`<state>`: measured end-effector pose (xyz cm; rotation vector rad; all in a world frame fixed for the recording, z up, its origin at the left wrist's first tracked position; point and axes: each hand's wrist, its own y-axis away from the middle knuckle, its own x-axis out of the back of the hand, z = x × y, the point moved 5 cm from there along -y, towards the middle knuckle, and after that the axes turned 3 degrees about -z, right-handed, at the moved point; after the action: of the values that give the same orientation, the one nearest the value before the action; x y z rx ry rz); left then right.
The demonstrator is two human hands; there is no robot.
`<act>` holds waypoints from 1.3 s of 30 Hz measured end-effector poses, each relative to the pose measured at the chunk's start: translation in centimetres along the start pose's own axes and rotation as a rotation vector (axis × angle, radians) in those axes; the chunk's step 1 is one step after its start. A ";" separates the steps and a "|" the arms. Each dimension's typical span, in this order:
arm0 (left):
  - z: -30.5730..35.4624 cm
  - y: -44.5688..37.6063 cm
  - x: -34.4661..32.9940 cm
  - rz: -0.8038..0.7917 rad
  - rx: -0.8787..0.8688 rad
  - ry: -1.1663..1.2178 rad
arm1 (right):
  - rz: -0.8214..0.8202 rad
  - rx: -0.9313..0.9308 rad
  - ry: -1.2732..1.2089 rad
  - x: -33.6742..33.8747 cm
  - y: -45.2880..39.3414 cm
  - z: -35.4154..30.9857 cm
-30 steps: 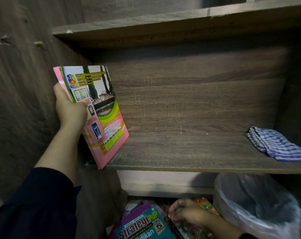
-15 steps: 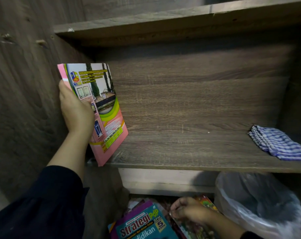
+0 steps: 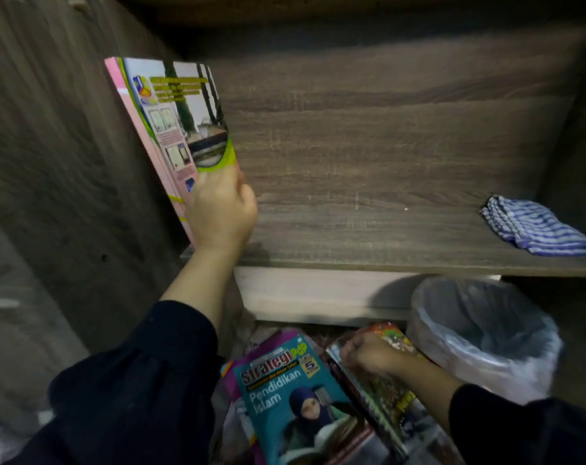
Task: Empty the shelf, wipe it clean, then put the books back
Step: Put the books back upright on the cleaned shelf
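Observation:
A pink book stands nearly upright at the left end of the wooden shelf, leaning against the left side wall. My left hand presses on its lower front cover, holding it there. Below the shelf, my right hand grips the top edge of a colourful book in a pile on the floor. Beside it lies a teal "Strategi PdP" book.
A blue-and-white striped cloth lies bunched at the right end of the shelf. A bin lined with a clear plastic bag stands on the floor under the shelf at the right. The cabinet's wooden side wall rises at the left.
My left hand has shifted from the book's spine edge to its front cover, and the book has gone from tilted to nearly upright against the wall. My right hand has closed on the colourful book.

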<state>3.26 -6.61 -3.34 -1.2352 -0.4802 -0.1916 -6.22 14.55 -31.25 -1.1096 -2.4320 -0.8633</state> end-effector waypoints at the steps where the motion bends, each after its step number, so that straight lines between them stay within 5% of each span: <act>1: -0.1 1.7 -0.7 -0.035 -0.009 0.003 | 0.001 -0.012 0.044 -0.3 -0.1 0.2; 9: -4.3 14.4 -4.0 -0.218 0.003 -0.056 | -0.166 -0.087 0.301 -3.2 0.2 1.0; 16: -11.2 25.7 -11.3 -1.155 0.586 -0.115 | -0.244 -0.100 0.391 -6.4 -2.1 2.6; 21: -14.4 32.6 -15.2 -1.450 0.729 -0.040 | -0.298 -0.102 0.415 -8.7 -3.7 2.5; 29: -14.2 34.0 -15.0 -1.346 1.109 0.096 | -0.234 -0.070 0.527 -9.5 -5.4 2.0; 34: -13.3 34.5 -13.9 -1.064 1.618 0.605 | -0.221 -0.071 0.461 -9.1 -5.7 2.3; 39: -13.8 34.4 -13.4 -1.089 1.639 0.734 | -0.237 -0.071 0.425 -9.3 -6.0 3.1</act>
<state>8.37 -9.79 -42.26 0.7984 -0.4075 -0.8987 -4.97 8.22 -40.81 -0.5852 -2.2091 -1.1338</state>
